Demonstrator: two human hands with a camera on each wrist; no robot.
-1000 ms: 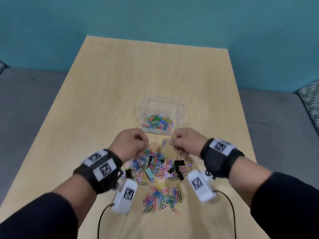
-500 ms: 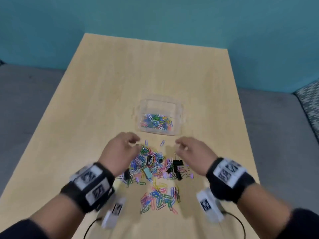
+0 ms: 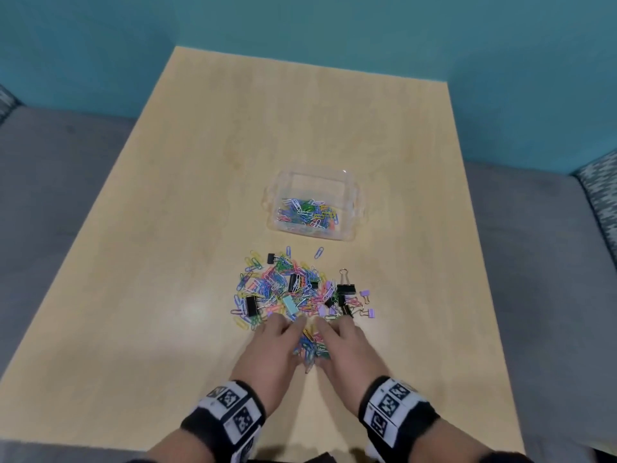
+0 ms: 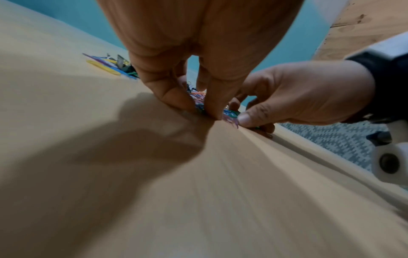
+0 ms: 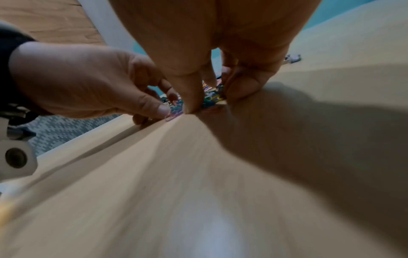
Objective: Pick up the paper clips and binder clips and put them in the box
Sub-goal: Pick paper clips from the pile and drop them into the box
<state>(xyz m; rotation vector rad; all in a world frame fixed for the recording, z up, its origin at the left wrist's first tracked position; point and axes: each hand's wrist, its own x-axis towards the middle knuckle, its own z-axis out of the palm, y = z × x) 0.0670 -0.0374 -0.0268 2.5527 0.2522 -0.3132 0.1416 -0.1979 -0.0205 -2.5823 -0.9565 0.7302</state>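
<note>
A loose pile of coloured paper clips [image 3: 283, 285] lies mid-table, mixed with black binder clips [image 3: 345, 289] and small purple ones [image 3: 364, 292]. Beyond it stands the clear plastic box [image 3: 354, 195], with several paper clips on its floor. At the pile's near edge my left hand [image 3: 280, 342] and right hand [image 3: 340, 342] sit side by side, fingers curled around a small bunch of paper clips [image 3: 310, 349] on the table. In the left wrist view my left hand [image 4: 198, 108] pinches the bunch [image 4: 229, 116]. In the right wrist view my right hand [image 5: 212, 99] pinches the bunch [image 5: 212, 97].
The light wooden table [image 3: 167, 262] is bare to the left, right and behind the box. A teal wall stands past the far edge, and grey carpet lies on both sides. The table's near edge is just behind my wrists.
Both hands pulled back from the far side of the pile near the box to its near edge. They have drawn together around the nearest bunch of paper clips.
</note>
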